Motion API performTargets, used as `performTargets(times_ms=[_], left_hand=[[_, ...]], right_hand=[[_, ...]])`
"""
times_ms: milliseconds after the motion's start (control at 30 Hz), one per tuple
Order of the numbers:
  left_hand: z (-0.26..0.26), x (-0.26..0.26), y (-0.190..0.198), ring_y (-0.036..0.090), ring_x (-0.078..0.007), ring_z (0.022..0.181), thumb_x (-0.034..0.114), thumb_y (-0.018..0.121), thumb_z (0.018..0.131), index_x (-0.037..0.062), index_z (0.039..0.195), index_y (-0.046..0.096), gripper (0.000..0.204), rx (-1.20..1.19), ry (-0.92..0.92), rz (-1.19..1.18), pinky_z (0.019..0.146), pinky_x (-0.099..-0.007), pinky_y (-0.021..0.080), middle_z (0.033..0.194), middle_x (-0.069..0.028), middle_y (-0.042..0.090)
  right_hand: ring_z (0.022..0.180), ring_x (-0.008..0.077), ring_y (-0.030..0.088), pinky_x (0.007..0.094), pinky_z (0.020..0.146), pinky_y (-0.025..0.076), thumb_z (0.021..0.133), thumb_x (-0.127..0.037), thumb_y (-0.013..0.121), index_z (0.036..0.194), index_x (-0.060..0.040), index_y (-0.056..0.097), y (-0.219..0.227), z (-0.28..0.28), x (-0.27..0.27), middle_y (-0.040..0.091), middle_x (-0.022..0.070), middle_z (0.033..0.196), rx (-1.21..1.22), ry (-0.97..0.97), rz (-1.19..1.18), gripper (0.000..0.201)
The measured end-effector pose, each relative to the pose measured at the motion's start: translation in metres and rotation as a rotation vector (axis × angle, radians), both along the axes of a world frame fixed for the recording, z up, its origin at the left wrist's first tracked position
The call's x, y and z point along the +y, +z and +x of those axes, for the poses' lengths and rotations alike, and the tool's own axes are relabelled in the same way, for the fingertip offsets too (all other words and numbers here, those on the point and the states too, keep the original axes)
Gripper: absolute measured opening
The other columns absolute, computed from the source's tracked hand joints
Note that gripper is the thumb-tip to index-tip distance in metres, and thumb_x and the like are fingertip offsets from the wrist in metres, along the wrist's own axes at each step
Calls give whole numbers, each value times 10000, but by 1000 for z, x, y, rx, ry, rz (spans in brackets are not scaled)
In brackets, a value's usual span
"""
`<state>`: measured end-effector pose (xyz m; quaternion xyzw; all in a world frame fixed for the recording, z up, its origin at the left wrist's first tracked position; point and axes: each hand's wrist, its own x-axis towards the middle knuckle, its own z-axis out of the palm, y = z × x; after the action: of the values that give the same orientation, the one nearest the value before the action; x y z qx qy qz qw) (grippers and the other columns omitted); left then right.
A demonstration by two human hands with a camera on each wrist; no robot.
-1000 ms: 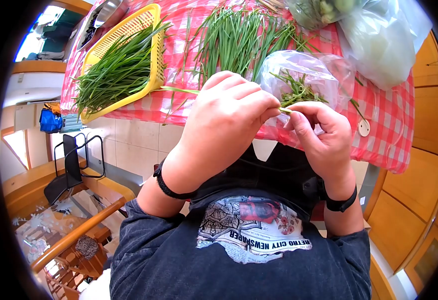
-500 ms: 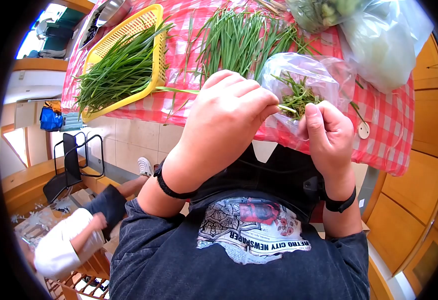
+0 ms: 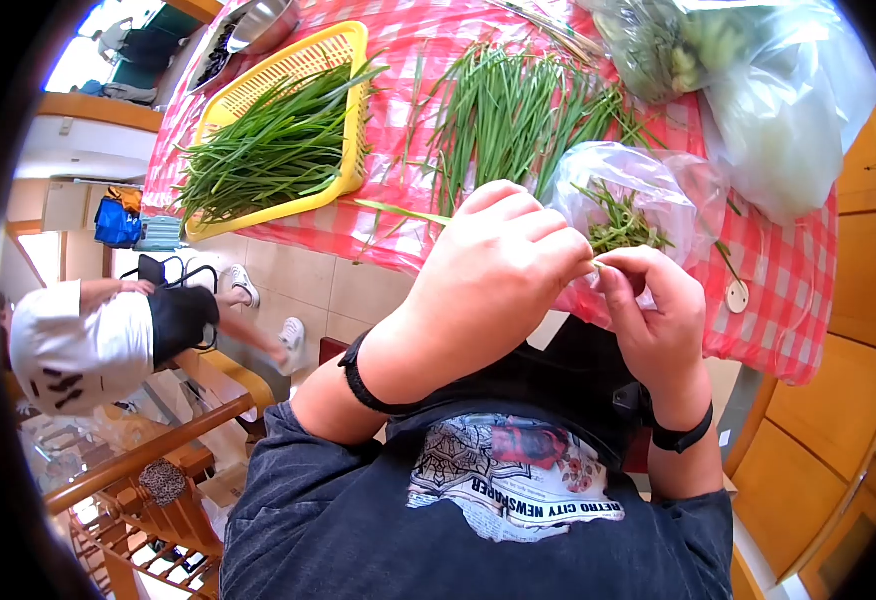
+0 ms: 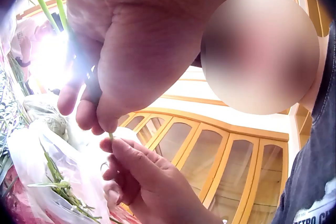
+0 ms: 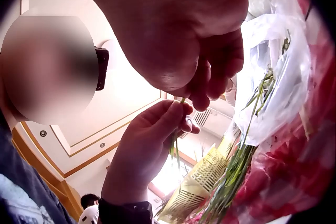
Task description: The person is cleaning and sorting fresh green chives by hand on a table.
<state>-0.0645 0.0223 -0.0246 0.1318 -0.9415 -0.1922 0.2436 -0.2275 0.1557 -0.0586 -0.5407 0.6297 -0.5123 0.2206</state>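
Over the table's near edge my left hand (image 3: 503, 265) grips a garlic chive (image 3: 398, 211), its green leaf trailing out to the left. The pale stem end (image 4: 111, 136) pokes past the left thumb and fingertips. My right hand (image 3: 666, 315) meets it there, pinching that end between thumb and forefinger, fingertips of both hands close together. Just beyond the hands sits a clear plastic bag (image 3: 698, 190) holding trimmed chive scraps (image 3: 623, 222). A loose bunch of chives (image 3: 503, 125) lies on the table behind the left hand.
A yellow basket (image 3: 353, 150) heaped with chives (image 3: 273, 145) stands at left, with a metal bowl (image 3: 266, 25) behind it. Bags of vegetables (image 3: 773, 130) occupy the back right of the checked tablecloth (image 3: 788, 290). Another person (image 3: 88, 335) is at far left.
The right hand drew back from the stem end towards the scrap bag, then returned to pinch the end again. The head view has shifted slightly. A person in white walked in at the left.
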Motion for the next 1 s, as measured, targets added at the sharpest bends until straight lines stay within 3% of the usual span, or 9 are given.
performTargets(times_ms=[133, 233, 400, 467, 600, 1000], left_hand=[[2, -3, 3, 647, -270, 801, 151, 784, 860, 78, 890, 706, 111, 34, 39, -7, 839, -399, 505, 812, -57, 670], [5, -5, 6, 649, -270, 801, 151, 784, 861, 74, 880, 706, 111, 21, 78, -20, 844, -397, 505, 809, -63, 672], [1, 0, -3, 650, -274, 802, 151, 775, 858, 82, 900, 708, 105, 6, 40, -24, 846, -392, 505, 823, -58, 671], [-1, 2, -3, 650, -274, 802, 151, 772, 855, 85, 906, 708, 105, -3, 23, -32, 846, -390, 506, 829, -56, 671], [-2, 4, 1, 650, -271, 807, 152, 770, 851, 92, 916, 704, 111, -21, 19, -39, 839, -391, 511, 832, -54, 668], [-3, 2, 3, 638, -283, 784, 134, 778, 875, 70, 879, 692, 108, 9, 38, 29, 808, -409, 509, 799, -79, 659]], right_hand=[[729, 145, 702, 271, 672, 557, 982, -7, 686, 1057, 29, 716, -4, -3, 4, 729, 101, 859, -36, -36, 11, 88], [749, 112, 685, 262, 677, 543, 1001, -18, 656, 1049, 31, 704, -6, -9, 7, 715, 69, 834, -111, -167, 51, 84], [741, 130, 656, 266, 691, 525, 1003, -42, 661, 1072, 26, 703, -4, -6, 9, 702, 72, 842, -170, -104, 56, 105], [751, 142, 661, 274, 674, 520, 980, -43, 697, 1095, 16, 711, -1, 3, 1, 703, 75, 867, -76, -118, -85, 129], [745, 162, 674, 292, 649, 523, 941, 12, 726, 1095, 1, 721, -2, 1, 1, 718, 95, 886, 60, 0, -60, 154], [710, 135, 669, 279, 639, 538, 974, -15, 715, 1026, 22, 712, -5, -5, 7, 717, 92, 852, -69, -72, -29, 64]])
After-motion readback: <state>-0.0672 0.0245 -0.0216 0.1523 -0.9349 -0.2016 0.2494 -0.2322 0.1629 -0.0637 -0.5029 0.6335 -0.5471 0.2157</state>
